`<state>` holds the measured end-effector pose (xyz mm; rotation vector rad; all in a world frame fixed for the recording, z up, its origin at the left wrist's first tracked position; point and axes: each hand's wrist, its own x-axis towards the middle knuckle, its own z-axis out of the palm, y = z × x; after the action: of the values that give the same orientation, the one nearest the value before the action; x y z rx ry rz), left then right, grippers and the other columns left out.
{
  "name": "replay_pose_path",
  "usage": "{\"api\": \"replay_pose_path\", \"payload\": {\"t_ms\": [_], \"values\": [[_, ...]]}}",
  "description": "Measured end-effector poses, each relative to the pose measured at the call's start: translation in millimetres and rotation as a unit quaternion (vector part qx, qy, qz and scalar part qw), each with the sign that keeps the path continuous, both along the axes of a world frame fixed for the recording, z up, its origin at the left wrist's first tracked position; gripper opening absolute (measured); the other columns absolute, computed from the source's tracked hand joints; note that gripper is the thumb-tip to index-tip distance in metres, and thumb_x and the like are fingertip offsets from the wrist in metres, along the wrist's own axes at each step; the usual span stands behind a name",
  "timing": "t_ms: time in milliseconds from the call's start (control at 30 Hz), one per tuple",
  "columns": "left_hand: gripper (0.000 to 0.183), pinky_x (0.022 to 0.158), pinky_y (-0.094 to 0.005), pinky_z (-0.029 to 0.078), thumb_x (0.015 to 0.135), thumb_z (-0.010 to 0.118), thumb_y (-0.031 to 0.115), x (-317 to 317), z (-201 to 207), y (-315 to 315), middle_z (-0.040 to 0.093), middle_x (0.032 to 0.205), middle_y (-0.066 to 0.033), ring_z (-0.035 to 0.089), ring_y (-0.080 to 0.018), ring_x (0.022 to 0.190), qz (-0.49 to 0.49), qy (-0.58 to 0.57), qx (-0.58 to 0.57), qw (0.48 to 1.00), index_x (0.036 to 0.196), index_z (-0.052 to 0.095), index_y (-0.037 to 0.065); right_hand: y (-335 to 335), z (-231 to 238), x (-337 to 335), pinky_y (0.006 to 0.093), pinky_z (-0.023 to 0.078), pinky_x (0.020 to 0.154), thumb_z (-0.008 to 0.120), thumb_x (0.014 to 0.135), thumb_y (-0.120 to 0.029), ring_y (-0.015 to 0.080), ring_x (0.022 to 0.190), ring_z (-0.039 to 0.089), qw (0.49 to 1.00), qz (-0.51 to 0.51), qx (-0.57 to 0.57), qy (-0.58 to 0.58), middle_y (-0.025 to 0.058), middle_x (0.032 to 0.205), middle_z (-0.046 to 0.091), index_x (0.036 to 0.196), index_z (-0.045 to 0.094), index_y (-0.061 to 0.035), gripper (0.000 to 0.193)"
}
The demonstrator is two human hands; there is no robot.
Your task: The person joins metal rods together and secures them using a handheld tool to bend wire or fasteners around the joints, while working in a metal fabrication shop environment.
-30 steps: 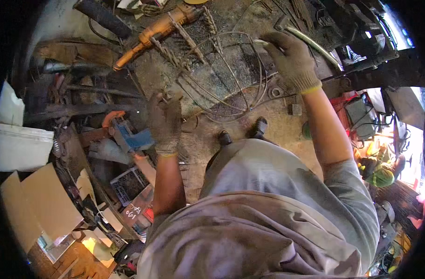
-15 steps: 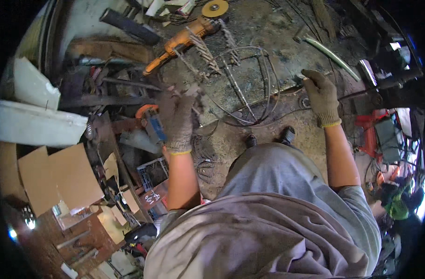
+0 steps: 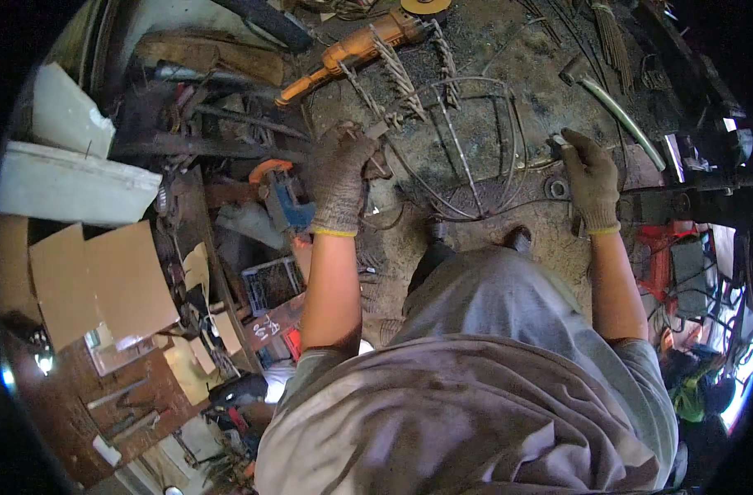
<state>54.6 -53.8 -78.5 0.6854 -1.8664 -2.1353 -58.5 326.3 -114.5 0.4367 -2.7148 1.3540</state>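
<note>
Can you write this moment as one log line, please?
left hand: gloved, grip unclear | right hand: gloved, pinching small pale piece | between hands: bent wire frame | beyond: orange power tool, hammer

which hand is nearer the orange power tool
Left. The left hand is a little below the orange power tool in the picture, apart from it; the right hand is farther off, below it and well to its right.

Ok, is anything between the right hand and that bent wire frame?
Past the small pale piece at its fingers, nothing visible blocks the right hand from the bent wire frame. A metal ring shows lower, beside the hand, off that line.
</note>
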Motion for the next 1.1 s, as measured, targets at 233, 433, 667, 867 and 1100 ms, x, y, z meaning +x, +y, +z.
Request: {"api": "replay_pose_path", "payload": {"t_ms": [233,433,667,867,1100], "values": [[0.039,0.065,-0.0325,0.057,0.083,0.076,0.020,-14.8,-35.2,-24.6,0.066,0.094,-0.0129,0.070,-0.0222,0.073,-0.032,0.106,-0.348,0.931,0.111,0.060,0.000,-52.5,53.7,76.2,0.0278,0.053,0.088,0.070,0.094,-0.006,0.0125,0.099,0.068,0.973,-0.187,-0.126,0.051,0.0115,0.110,0.075,0.117,0.072,-0.0029,0.023],[0.036,0.051,-0.0344,0.056,0.084,0.076,0.023,-21.3,-9.8,-28.1,0.067,0.089,-0.0135,0.069,-0.0233,0.060,-0.189,0.063,-0.185,0.962,0.105,0.056,0.001,-157.3,117.2,125.8,0.0316,0.056,0.072,0.076,0.089,-0.009,0.0218,0.078,0.072,0.987,-0.136,-0.022,0.084,0.0121,0.092,0.076,0.105,0.076,-0.0054,0.017],[0.028,0.052,-0.0339,0.054,0.084,0.074,0.018,-32.3,-9.5,-32.5,0.068,0.075,-0.0118,0.067,-0.0188,0.057,-0.221,-0.051,-0.029,0.974,0.099,0.057,0.000,-231.9,107.9,105.9,0.0443,0.057,0.072,0.068,0.094,-0.033,0.0348,0.082,0.071,0.988,-0.054,0.141,0.018,0.0141,0.090,0.073,0.105,0.076,-0.0119,0.025],[0.027,0.053,-0.0328,0.053,0.082,0.075,0.021,-31.3,-1.5,-35.7,0.067,0.068,-0.0100,0.065,-0.0167,0.055,-0.190,-0.073,-0.014,0.979,0.092,0.060,0.000,-257.4,89.6,90.0,0.0463,0.056,0.071,0.062,0.094,-0.037,0.0364,0.080,0.070,0.980,-0.066,0.184,0.032,0.0143,0.087,0.071,0.101,0.074,-0.0122,0.028],[0.028,0.057,-0.0344,0.051,0.081,0.077,0.023,-32.5,-0.3,-42.7,0.067,0.069,-0.0085,0.065,-0.0188,0.058,-0.233,-0.040,-0.074,0.969,0.092,0.061,0.002,-269.1,95.3,90.7,0.0434,0.057,0.072,0.071,0.090,-0.028,0.0358,0.084,0.072,0.965,-0.074,0.249,0.024,0.0148,0.092,0.074,0.102,0.074,-0.0100,0.021]]}}
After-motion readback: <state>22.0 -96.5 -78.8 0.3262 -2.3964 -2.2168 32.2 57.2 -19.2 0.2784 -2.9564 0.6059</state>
